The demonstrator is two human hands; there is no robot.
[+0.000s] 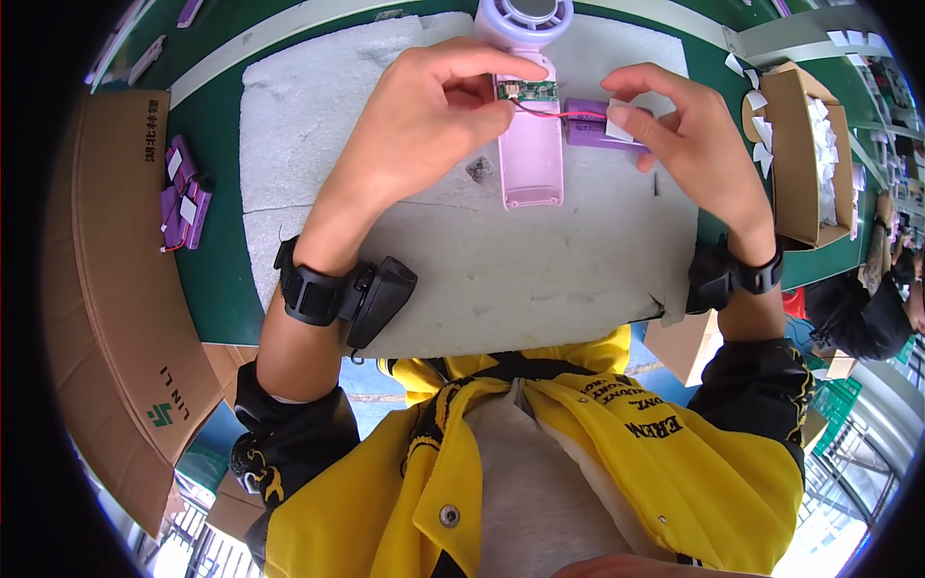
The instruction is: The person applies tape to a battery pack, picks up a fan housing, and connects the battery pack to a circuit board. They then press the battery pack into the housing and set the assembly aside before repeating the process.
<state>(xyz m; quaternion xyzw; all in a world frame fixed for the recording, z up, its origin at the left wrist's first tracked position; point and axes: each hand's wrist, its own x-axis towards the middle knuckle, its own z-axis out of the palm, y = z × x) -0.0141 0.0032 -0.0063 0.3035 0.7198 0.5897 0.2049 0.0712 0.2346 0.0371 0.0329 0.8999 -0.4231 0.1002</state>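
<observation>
A lilac handheld fan [532, 164] lies with its round head at the far side and its handle open toward me. Inside the handle sits a small green circuit board [540, 91] with a white connector. My left hand [424, 120] is closed, thumb and index finger at the near and far edges of that board. Red and black wires [564, 115] run from the board to a purple battery [586, 133] right of the handle. My right hand [679, 130] grips the battery's right end, with a white sticker [617, 120] by its thumb and fingers.
The fan lies on a grey foam mat [434, 260] over a green table. More purple batteries [183, 197] lie at the left beside a large cardboard box [116, 279]. At the right stands an open carton [805, 159] of white pieces; another person [862, 308] is beyond.
</observation>
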